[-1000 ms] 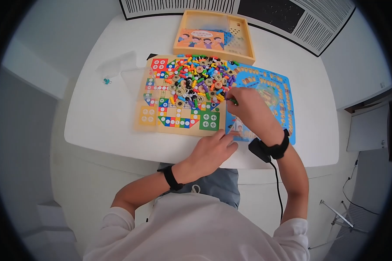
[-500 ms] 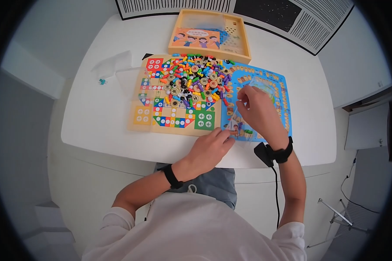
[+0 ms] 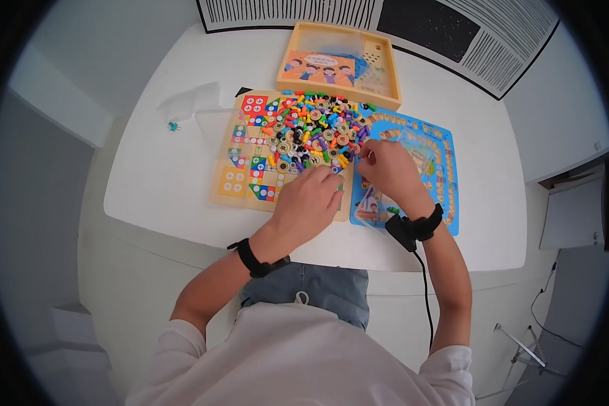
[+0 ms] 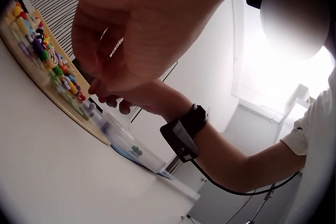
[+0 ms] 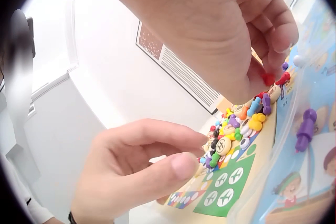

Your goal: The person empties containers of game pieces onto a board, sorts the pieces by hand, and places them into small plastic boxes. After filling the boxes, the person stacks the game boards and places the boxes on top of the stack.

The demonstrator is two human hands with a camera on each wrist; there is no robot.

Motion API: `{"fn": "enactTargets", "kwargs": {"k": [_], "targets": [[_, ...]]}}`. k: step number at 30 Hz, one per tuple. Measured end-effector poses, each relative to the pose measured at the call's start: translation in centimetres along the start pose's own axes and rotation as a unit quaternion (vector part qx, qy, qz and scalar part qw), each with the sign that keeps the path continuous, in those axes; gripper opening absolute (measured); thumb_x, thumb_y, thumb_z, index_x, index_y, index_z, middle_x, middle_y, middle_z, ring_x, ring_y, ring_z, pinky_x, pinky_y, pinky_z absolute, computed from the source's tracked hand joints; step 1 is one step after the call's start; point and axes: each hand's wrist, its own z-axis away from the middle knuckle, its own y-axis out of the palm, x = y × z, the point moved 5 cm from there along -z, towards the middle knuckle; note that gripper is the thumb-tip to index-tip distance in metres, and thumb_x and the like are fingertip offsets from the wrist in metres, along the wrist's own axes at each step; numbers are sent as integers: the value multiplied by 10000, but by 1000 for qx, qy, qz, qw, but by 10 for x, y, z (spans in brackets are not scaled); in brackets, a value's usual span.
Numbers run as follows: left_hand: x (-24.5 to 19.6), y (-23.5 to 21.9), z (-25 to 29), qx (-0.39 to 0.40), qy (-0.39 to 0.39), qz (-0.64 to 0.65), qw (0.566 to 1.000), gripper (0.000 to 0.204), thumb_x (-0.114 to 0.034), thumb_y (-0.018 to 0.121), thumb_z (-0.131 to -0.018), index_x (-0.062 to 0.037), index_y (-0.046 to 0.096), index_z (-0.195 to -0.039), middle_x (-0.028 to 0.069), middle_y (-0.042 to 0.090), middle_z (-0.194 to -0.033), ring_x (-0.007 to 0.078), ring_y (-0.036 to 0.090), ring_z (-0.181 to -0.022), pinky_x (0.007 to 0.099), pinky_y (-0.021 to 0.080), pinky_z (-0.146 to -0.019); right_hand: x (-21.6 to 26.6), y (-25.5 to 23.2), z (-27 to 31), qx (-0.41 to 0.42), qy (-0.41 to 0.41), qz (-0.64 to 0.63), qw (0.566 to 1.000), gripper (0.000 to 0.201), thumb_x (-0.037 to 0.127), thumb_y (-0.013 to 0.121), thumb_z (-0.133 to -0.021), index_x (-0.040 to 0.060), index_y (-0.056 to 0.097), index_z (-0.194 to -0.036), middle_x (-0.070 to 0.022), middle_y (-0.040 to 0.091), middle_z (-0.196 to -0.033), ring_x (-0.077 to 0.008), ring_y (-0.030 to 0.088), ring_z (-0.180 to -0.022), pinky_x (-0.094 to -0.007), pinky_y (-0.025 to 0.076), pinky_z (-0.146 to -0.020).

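Note:
A heap of coloured pegs and round wooden discs (image 3: 315, 160) covers much of the ludo-style board (image 3: 255, 103). My right hand (image 3: 394, 169) is at the heap's right edge, its thumb and fingers pinching a small red peg (image 5: 269, 79). My left hand (image 3: 304, 203) hovers by the heap's front edge, fingers loosely bent and thumb apart, with nothing seen between them. Below my right hand, a clear plastic container (image 3: 367, 215) lies on the blue game board (image 3: 451, 183). A purple peg (image 5: 306, 131) and a green piece (image 4: 136, 151) show through the clear plastic.
A shallow wooden box (image 3: 394, 71) with an orange booklet (image 3: 321, 68) stands behind the boards. Clear plastic (image 3: 220, 193) overlaps the ludo board's left side. Farther left are a crumpled clear bag (image 3: 196, 98) and a small teal item (image 3: 174, 126). A cable (image 3: 428, 291) hangs from my right wrist.
My left hand has moved from the clear container's edge up and left to the heap. My right hand went from the heap to over the container, then back to the heap's edge.

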Motion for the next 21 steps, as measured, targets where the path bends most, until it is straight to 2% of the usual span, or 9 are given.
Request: {"fn": "enactTargets", "kwargs": {"k": [4,6,7,8,9,11,15,17,21], "targets": [[18,7,-39,10,-16,-28,999,143,-129,733,-916,-58,724,-1040,97,678,-1033,314,691,-968,440,580,-769,0,3,-5,17,2,-58,998,146,122,722,-832,17,715,-933,-218,708,-864,-425,703,-814,-505,577,-753],[27,22,-53,14,17,-85,996,122,-95,715,-906,-58,712,-1022,94,680,-1027,312,694,-1001,449,588,-779,4,3,-9,13,-5,-79,997,124,104,708,-842,11,708,-924,-224,700,-875,-430,699,-835,-511,573,-761],[27,24,-58,13,19,-86,996,122,-95,715,-906,-58,712,-1022,94,680,-1027,312,694,-1001,449,588,-779,9,5,-12,1,-55,-58,997,108,91,706,-846,5,700,-911,-222,702,-883,-427,699,-852,-516,572,-766],[27,29,-61,54,15,-99,993,122,-75,702,-901,-58,709,-1022,92,679,-1032,312,692,-1021,451,592,-787,11,6,-14,-11,-106,-37,994,93,77,703,-849,-2,693,-898,-220,703,-890,-424,700,-870,-522,571,-771],[29,35,-63,97,11,-113,989,127,-55,689,-897,-58,705,-1023,90,679,-1037,312,690,-1041,453,596,-796,8,9,-15,-12,-105,-38,994,93,77,703,-849,-2,693,-898,-220,703,-890,-424,700,-870,-522,571,-771],[29,38,-65,118,10,-121,986,148,-38,681,-892,-58,708,-1036,91,678,-1046,314,688,-1055,454,598,-805,6,15,-16,2,-135,10,991,101,81,719,-849,-6,688,-889,-221,707,-919,-421,703,-897,-526,574,-783],[28,38,-67,160,4,-123,979,183,-15,676,-891,-57,720,-1064,107,669,-1088,326,682,-1080,462,596,-835,1,17,-20,17,-156,44,987,150,117,742,-858,4,696,-944,-215,706,-874,-424,691,-844,-521,561,-751],[27,37,-67,167,14,-118,979,186,-16,680,-893,-59,725,-1068,115,662,-1105,329,677,-1092,464,594,-847,1,20,-23,52,-130,85,986,88,85,735,-839,7,733,-879,-209,726,-891,-408,721,-866,-504,590,-761],[24,39,-67,209,32,-131,968,194,-21,706,-887,-55,735,-1076,132,641,-1130,332,662,-1122,459,586,-877,6,18,-28,59,-150,98,982,76,79,732,-841,7,744,-864,-209,729,-876,-406,723,-830,-491,595,-741]]}}
